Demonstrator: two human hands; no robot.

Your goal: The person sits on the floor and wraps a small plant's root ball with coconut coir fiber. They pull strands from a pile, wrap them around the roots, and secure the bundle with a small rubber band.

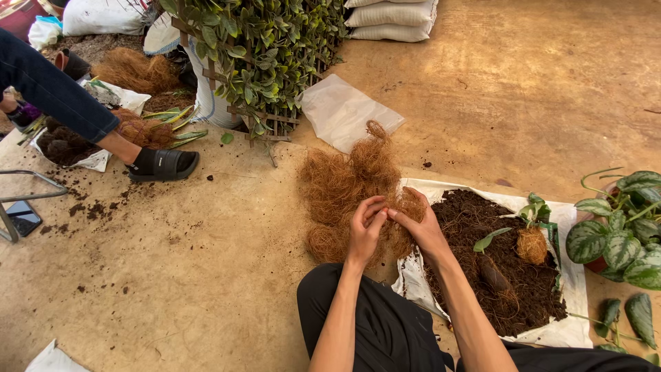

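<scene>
My left hand (pixel 366 227) and right hand (pixel 415 222) are both pinched shut on a tuft of coconut fibre (pixel 348 189), fingertips meeting over the near edge of the pile. The pile lies on the floor (pixel 172 275) just beyond my hands, spreading up and to the left of them, with a looped strand at its far tip. The stuff looks very light, dry, springy and tangled, so I judge it pulls off in clumps, not clean pieces. It is soft and not fragile, and not slippery, since the wiry strands catch on skin. The best hold is probably a pinch at the loose outer edge, tearing away against the other hand. Grabbing deep would likely drag the whole mat along. Right of my right hand, touching my forearm, is a white sack (pixel 564 331) laid open with dark soil (pixel 482 234) on it. On the soil sit a small plant with a fibre-wrapped root ball (pixel 531 244) and a brown tapered piece (pixel 494 274), I can't tell what. Farther right is a potted plant with silver-patched leaves (pixel 620 241). Beyond the pile are a flat white bag (pixel 344 110) and a leafy trellis panel (pixel 268 48). Well off to the left is another person's sandalled foot (pixel 162 164).
</scene>
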